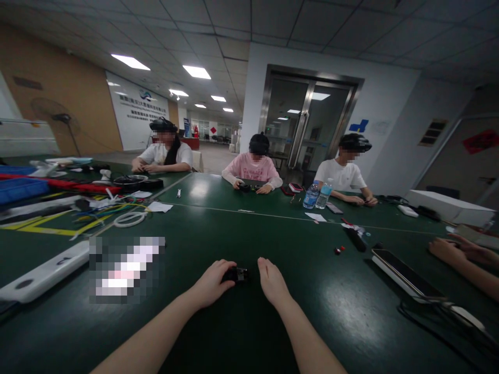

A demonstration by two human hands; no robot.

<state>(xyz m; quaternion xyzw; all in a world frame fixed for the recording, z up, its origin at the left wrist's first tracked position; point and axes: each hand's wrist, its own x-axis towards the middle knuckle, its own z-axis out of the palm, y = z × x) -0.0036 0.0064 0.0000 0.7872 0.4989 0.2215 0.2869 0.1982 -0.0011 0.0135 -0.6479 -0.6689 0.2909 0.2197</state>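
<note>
A small black device (241,275) with a greyish end lies on the green table in front of me. The fingers and thumb of my left hand (212,284) close around its left side and hide part of it; its exact kind is too small to make out. Just to the right, apart from the device, my right hand (274,283) rests on its edge on the tabletop. Its fingers are stretched forward and nothing shows in it.
A white power strip (50,272) lies left, beside a blurred-out patch. Cables (130,218) and blue trays (23,190) are farther left. Bottles (311,195), small red pieces (339,250) and a phone on a white box (405,272) lie right. Another person's hands (452,252) are far right; several people sit opposite.
</note>
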